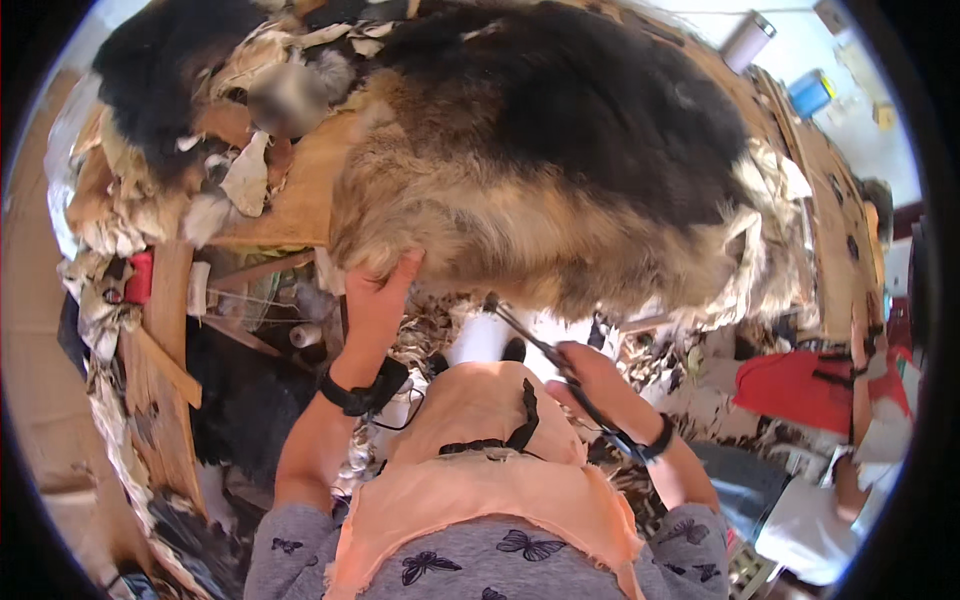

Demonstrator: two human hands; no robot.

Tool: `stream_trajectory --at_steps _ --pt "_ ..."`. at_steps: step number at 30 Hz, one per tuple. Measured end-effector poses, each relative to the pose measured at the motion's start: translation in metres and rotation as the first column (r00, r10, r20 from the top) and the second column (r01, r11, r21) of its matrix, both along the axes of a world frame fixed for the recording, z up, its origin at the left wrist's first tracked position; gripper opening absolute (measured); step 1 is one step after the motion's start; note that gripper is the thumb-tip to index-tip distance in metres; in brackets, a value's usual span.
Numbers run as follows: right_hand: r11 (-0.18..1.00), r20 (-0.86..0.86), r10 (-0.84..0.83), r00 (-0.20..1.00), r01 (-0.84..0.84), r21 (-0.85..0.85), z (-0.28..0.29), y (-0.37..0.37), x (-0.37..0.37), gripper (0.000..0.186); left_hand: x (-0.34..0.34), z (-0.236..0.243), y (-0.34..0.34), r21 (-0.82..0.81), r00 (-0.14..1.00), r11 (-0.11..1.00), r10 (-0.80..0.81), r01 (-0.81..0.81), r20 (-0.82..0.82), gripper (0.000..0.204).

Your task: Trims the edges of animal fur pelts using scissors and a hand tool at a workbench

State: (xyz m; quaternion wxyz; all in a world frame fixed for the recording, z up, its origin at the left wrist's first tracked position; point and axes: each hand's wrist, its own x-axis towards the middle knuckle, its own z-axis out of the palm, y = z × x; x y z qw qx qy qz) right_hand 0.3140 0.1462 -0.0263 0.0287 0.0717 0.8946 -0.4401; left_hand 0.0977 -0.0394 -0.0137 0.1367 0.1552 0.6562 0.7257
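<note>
A large fur pelt (560,205), black along the back with tan and cream fur toward me, lies over a wooden table and hangs past its near edge. At its near left corner, my left hand (380,310) is closed on the furry edge, the thumb on top. Below the pelt's near edge, my right hand (592,378) grips a long, slim, dark metal tool (525,332). The tool's small tip points up and left, close to the fur, and its rear end runs back along my wrist. Its exact kind is unclear.
Fur and hide scraps (245,175) pile at the back left on the wooden tabletop (300,205). A red spool (139,277) sits left. Scraps litter the floor. A blue container (811,92) and metallic cylinder (748,42) stand far right. Another person's arm (850,488) shows at right.
</note>
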Motion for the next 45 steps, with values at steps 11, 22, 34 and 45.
stream_trajectory --at_steps 11,22,34,45 --pt "0.756 0.051 -0.377 0.925 0.339 -0.560 -0.040 -0.121 -0.063 0.057 0.009 -0.001 -0.003 0.055 0.989 0.988 -0.144 0.142 0.028 0.015" --pt "0.677 0.035 -0.521 0.853 0.438 -0.591 -0.042 -0.143 -0.077 0.047 0.005 -0.019 -0.012 0.394 0.428 0.917 -0.382 0.064 0.819 0.029" --pt "0.814 -0.035 -0.429 0.903 0.370 -0.448 -0.041 -0.140 -0.062 0.049 -0.002 -0.039 -0.021 0.492 0.598 0.856 -0.480 0.159 0.642 0.020" --pt "0.667 0.060 -0.465 0.883 0.394 -0.633 -0.049 -0.144 -0.077 0.057 0.000 -0.026 -0.009 0.430 0.628 0.891 -0.419 0.146 0.656 0.023"
